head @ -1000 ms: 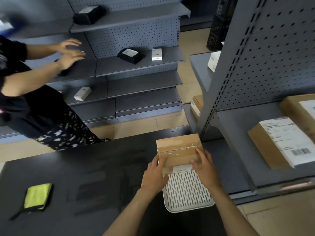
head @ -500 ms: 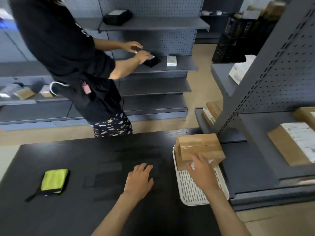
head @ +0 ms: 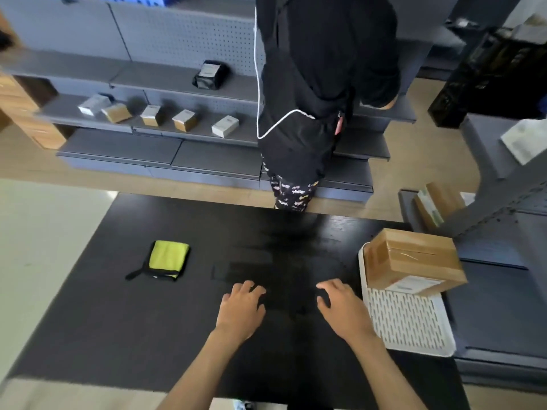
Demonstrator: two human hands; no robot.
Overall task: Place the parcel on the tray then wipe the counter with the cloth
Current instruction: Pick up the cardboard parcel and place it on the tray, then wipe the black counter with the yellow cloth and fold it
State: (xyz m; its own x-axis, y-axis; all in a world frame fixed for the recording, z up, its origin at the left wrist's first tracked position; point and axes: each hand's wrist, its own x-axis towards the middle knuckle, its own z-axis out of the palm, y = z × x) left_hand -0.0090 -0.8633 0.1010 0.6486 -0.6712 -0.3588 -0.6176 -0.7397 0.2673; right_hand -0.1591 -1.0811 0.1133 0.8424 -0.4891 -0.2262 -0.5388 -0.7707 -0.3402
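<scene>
Looking down from the head view, we see the brown taped cardboard parcel [head: 413,260] resting on the far end of the white slotted plastic tray [head: 410,322], overhanging its right rim. Our left hand [head: 241,310] and right hand [head: 343,310] hover spread and empty over the black counter [head: 118,321]. The folded yellow-green cloth [head: 167,259] lies well apart to the left; a careless sweep could nudge the tray and tip the parcel.

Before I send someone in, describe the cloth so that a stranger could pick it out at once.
Start at the long black counter in front of the person's two hands. On its left part, well clear of the white slotted tray at the right end, lies the cloth, folded flat. It is the only bright yellow-green thing there, edged in black with a black loop trailing from one corner.
</scene>
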